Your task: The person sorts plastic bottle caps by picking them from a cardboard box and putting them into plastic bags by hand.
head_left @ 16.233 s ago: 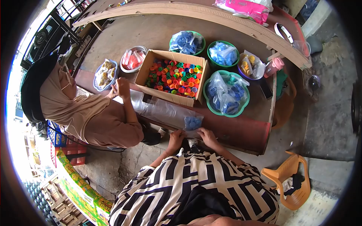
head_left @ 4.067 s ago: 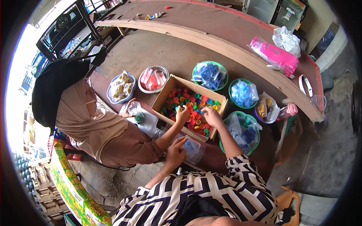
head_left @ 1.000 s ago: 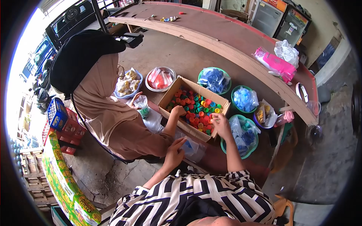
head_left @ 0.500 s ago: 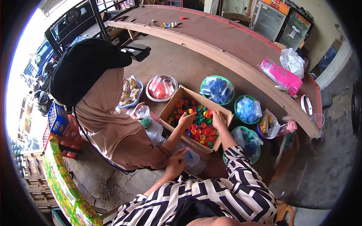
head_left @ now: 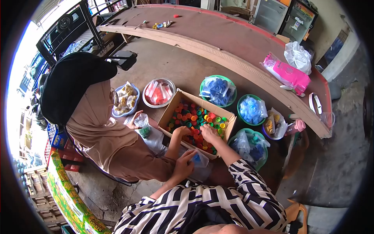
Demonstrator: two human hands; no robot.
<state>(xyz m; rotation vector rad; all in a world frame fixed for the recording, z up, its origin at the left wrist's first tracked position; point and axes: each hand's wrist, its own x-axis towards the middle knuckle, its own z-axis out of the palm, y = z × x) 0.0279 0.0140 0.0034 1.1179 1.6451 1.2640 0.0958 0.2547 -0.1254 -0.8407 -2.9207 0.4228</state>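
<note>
My left hand (head_left: pixel 183 167) is closed on the edge of a clear plastic bag (head_left: pixel 200 160) with something blue inside. Down in a cardboard box (head_left: pixel 166 117) of loose red, orange, green and yellow bottle caps (head_left: pixel 193 117), my right hand (head_left: pixel 210 133) has its fingers bent together; what they hold, if anything, is hidden. A co-worker's hand (head_left: pixel 181 132) also reaches into the box, left of mine. The co-worker's other hand (head_left: pixel 135 120) is at a clear bag of green caps (head_left: pixel 144 130).
Behind the box stand a metal bowl (head_left: pixel 146 102) of red bags and a green basin (head_left: pixel 201 93) of blue bags. More basins are on the right, including a green basin (head_left: pixel 265 158). A long bench (head_left: pixel 218 54) curves behind. The co-worker (head_left: pixel 113 144) sits at left.
My right hand has moved left and slightly toward me within the box. The co-worker's hand has dropped lower among the caps, and the orange cap it held no longer shows. The view has shifted slightly.
</note>
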